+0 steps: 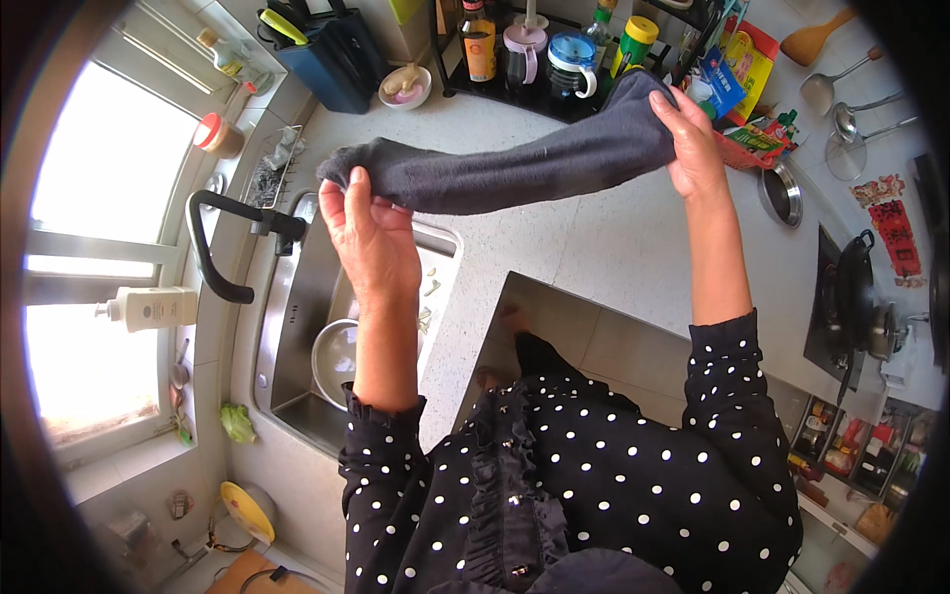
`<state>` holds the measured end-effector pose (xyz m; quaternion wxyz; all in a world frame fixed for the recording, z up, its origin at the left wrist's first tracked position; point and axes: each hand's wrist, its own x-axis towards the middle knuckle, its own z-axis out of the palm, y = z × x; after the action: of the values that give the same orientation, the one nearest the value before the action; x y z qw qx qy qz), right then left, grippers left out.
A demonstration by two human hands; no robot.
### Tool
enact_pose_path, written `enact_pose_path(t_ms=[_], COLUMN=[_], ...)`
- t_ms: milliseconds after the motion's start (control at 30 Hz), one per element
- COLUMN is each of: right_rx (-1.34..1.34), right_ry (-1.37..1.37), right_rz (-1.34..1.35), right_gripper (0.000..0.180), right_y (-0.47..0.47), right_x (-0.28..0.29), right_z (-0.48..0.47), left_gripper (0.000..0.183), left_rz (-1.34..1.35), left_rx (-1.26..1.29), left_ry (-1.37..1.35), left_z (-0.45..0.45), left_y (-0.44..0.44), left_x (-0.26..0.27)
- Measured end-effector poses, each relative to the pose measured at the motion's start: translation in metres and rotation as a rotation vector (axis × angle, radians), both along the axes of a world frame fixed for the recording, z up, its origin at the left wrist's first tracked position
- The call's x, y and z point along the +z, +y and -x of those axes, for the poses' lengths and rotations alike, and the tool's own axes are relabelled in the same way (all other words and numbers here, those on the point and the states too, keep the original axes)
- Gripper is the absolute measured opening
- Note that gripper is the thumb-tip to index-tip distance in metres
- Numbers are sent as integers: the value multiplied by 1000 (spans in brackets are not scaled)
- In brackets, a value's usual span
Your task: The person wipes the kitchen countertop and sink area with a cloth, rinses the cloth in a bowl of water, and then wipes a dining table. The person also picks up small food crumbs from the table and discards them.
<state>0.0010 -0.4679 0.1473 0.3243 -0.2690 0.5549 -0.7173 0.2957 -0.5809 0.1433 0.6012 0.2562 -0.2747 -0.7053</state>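
Observation:
A dark grey cloth (512,172), folded or gathered lengthwise, is stretched between my two hands above the counter. My left hand (378,237) grips its left end, thumb on top and fingers beneath, above the sink's edge. Farther right and a little higher, my right hand (690,145) pinches the other end with the thumb in front. The cloth sags slightly in the middle. Below my left hand is a stainless steel sink (304,356), where a bowl (335,360) is partly hidden by my left forearm.
A black faucet (215,245) arches at the sink's left. Along the back of the counter (564,237) stand a knife block (326,70), a small bowl with ginger (406,85) and a rack with a bottle (477,44) and lidded jars. A black wok (853,293) sits on the stove at right.

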Motion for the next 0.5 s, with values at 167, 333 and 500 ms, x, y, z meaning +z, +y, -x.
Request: enact_pose_path(t_ms=[167,333,500], right_rx=[132,174,-289], right_ry=[10,5,468], right_rz=[168,-3,-755], right_gripper=[37,48,61], right_y=[-8,-2,37], right_x=[11,-37,-174], right_z=[12,34,42], left_gripper=[16,27,71], left_rz=[155,-86,-601], left_rx=[-15,-64,-389], left_ry=[-19,-333,-689], left_z=[4,-12,-56], left_y=[-13,4,49], left_x=[16,-26,-126])
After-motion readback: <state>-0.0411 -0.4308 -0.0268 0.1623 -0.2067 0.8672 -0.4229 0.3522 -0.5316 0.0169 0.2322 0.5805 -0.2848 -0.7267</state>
